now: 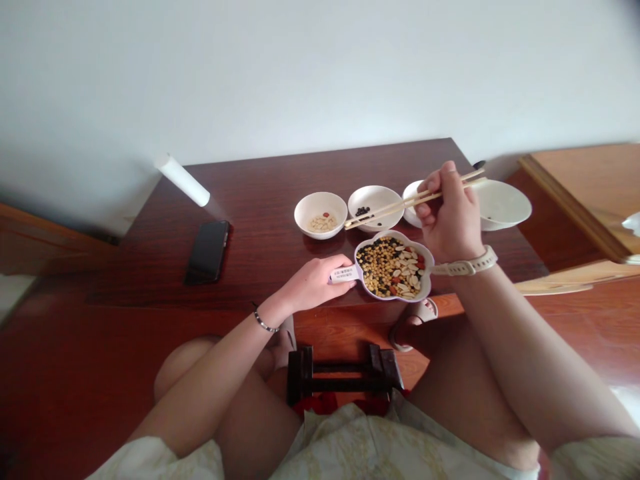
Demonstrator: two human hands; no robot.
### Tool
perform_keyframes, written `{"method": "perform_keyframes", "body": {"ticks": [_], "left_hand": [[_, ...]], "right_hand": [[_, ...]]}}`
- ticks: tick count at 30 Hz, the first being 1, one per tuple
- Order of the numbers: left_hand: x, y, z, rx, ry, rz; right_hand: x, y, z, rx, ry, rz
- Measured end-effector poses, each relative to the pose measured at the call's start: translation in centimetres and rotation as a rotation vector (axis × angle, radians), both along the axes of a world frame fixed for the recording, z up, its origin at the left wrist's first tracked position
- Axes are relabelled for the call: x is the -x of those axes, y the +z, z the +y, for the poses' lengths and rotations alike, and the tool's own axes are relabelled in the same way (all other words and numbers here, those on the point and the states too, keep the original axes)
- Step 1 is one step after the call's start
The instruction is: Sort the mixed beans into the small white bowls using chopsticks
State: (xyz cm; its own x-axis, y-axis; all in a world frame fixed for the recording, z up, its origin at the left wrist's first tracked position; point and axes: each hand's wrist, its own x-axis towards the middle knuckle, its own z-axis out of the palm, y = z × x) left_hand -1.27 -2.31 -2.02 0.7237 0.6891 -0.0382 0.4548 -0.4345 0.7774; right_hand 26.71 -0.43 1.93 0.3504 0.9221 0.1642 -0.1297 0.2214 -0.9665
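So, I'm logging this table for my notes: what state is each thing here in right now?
Left hand, on the dish's handle.
Right hand, holding chopsticks.
Chopsticks, tips over the middle bowl.
Lilac-rimmed dish, full of mixed beans and peanuts.
Left bowl, few peanuts.
Middle bowl, few black beans.
Right bowl, nearly empty.
Phone, lying flat, screen dark.

Brightness: the wall (320,73) is washed pale by soft light.
Shadows: faint ones are cast beneath the bowl (320,215).
Glare: it is caught on the floor (623,400).
Edges: they are bowed by lens distortion.
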Motion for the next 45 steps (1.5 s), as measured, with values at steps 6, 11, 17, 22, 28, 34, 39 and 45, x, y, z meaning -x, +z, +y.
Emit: {"method": "perform_keyframes", "body": {"ticks": [6, 11, 17, 22, 28, 34, 39, 45], "left_hand": [[-0.1, 0.1, -0.1, -0.005, -0.004, 0.011], [0.0, 0.0, -0.2, -0.002, -0.007, 0.015], [0.2, 0.0, 0.0, -0.005, -0.015, 0.009], [0.2, -0.2, 0.1, 0.000, -0.011, 0.011], [0.4, -0.4, 0.4, 0.013, -0.004, 0.017], [0.2, -0.4, 0.5, 0.020, -0.008, 0.012], [0.2, -0.5, 0.6, 0.011, -0.002, 0.019], [0.2, -0.6, 0.5, 0.013, -0.005, 0.018]], "right_hand": [[1.8, -0.4, 1.0, -0.080, -0.009, 0.177], [0.3, -0.3, 0.4, -0.039, -0.034, 0.153], [-2.9, -0.2, -0.9, -0.010, -0.040, 0.166], [-5.8, -0.2, -2.1, 0.016, -0.051, 0.130], [-7.6, -0.4, -3.7, 0.114, 0.003, -0.052], [-7.8, -0.1, -5.0, 0.117, 0.020, -0.154], [-7.9, -0.6, -5.1, 0.148, 0.031, -0.182], [-7.7, -0.9, -4.9, 0.135, 0.053, -0.202]]}}
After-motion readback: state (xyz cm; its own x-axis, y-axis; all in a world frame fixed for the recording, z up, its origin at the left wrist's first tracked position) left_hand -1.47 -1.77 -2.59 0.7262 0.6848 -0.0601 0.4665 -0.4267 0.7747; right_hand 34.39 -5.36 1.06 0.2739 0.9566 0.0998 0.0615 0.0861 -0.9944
